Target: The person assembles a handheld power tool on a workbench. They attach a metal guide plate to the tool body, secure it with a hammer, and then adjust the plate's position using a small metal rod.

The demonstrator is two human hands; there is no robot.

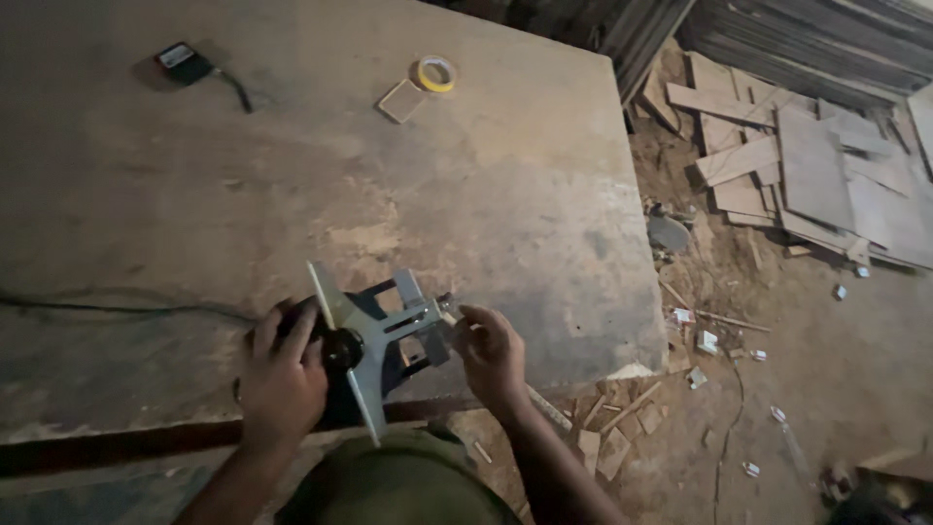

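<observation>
Two bare hands meet over the near edge of a worn, dusty bench (505,175), both on one grey metal angle-shaped tool (374,340) with a black round knob at its corner. The left hand (282,374) has its fingers (299,332) curled round the dark body of the tool beside that knob, holding it tilted just above the bench edge. The right hand (494,355) pinches, with narrow fingers (474,316), a small pale part (449,309) at the tool's right end. Far back on the bench lies a small dark rectangular device (183,63) with a light label and a red patch on its top face; a black cord (236,92) runs from it. Near the far edge sits a yellow roll of tape (436,73), touching or just beside a flat pale rectangular piece (401,100) that may be a small card or packet; I cannot tell which. A thin dark cable (117,309) crosses the bench at left toward the left hand. Right of the bench, the floor (826,369) carries a heap of flat board offcuts (807,165), wood scraps (612,437) and small white bits of litter (707,340). No open container shows its contents clearly.
</observation>
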